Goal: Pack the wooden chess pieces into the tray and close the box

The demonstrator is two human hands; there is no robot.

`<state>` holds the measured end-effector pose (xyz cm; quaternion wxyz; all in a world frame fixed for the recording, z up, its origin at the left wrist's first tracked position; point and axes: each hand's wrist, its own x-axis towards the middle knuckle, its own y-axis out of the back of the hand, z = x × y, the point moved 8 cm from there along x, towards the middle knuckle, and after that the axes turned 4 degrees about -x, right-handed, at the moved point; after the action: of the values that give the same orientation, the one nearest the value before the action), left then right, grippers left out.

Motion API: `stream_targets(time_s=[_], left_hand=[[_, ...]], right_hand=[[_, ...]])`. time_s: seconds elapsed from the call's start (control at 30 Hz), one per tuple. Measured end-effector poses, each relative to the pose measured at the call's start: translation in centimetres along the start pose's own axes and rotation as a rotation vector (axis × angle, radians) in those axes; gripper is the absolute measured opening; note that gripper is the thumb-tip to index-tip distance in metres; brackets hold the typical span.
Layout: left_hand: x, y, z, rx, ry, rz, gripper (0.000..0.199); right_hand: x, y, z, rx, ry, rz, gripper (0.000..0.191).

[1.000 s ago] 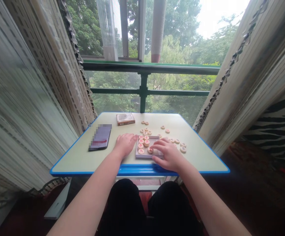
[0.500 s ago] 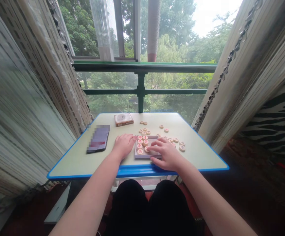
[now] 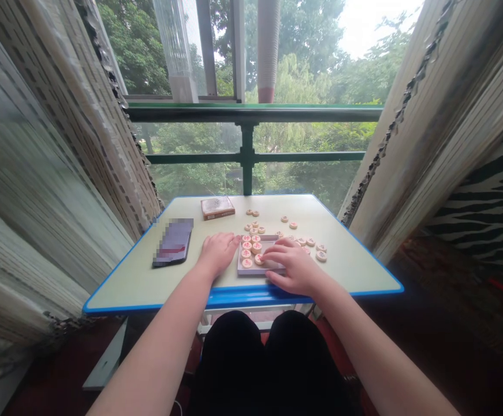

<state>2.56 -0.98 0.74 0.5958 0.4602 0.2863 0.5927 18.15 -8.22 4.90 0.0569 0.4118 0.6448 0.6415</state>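
A shallow light purple tray (image 3: 251, 273) lies near the table's front edge, with several round xiangqi pieces in its left part. My left hand (image 3: 219, 254) rests beside the tray's left side, fingertips at its upper left corner, holding nothing. Over the tray's right part is my right hand (image 3: 292, 266), fingers apart. Its fingertips touch a round piece (image 3: 259, 259) in the second column. More loose pieces (image 3: 321, 256) lie behind the tray and to its right, some partly hidden by my right hand.
On the pale table (image 3: 130, 283) with a blue rim, a phone (image 3: 174, 242) lies at the left. A flat box (image 3: 218, 208) is at the back left. Curtains hang on both sides, and a green railing (image 3: 190, 114) crosses the window behind.
The view has shifted slightly, so the table appears a little higher. Both hands keep nearly the same places, the right fingertips still at the same piece.
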Motion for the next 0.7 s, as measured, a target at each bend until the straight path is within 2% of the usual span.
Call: stream_targets(time_s=[0.2, 0.43, 0.7], left_hand=[[0.01, 0.18, 0.07, -0.003, 0.001, 0.01, 0.048], [0.07, 0.23, 0.1, -0.003, -0.014, 0.018, 0.046], [0.11, 0.28, 0.25, -0.002, -0.011, 0.017, 0.045]], right_hand=[[0.01, -0.4, -0.17, -0.046, -0.005, -0.048, 0.031], [0.1, -0.21, -0.78, -0.006, 0.056, -0.043, 0.029], [0.11, -0.29, -0.72, -0.04, 0.055, -0.034, 0.03]])
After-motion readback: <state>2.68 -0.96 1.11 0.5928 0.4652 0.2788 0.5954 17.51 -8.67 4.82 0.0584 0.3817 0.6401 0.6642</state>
